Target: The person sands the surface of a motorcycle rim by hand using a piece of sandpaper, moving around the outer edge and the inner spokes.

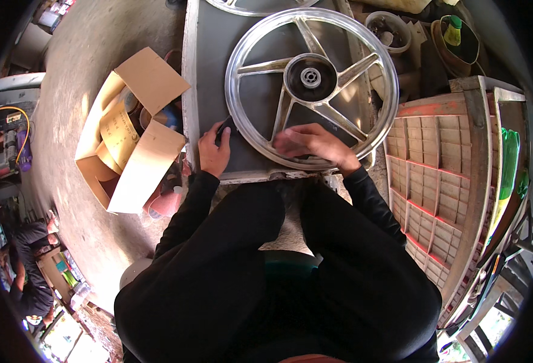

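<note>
Cardboard box (142,172) is standing to the left of the table (209,36), and its flaps are spreading wide open. Curled brown sheets (118,134) are poking up inside it, and other round things are showing behind them, too dim to name. At the far right, a white tub (406,40) is holding some dark stuff and a pale lump (387,39). Just to the right of it, a brown pot (437,47) is holding a bottle (453,36) with a green cap.

On the dark table top, a big silver wheel (310,77) is lying flat, right in front of the person. Its round rim is shining, five spokes are reaching out from the dark middle, and some spokes are looking a bit dull. Part of another wheel (260,13) is showing at the far edge.

Both arms are reaching in from the near side in black sleeves. The left hand (215,154) is resting by the wheel's near left side, with thumb and finger pinching a small black thing (227,123). The right hand (318,145) is bending over the near part of the wheel. Its fingers are blurring, so I cannot tell how open they are or whether they are holding anything.
</note>
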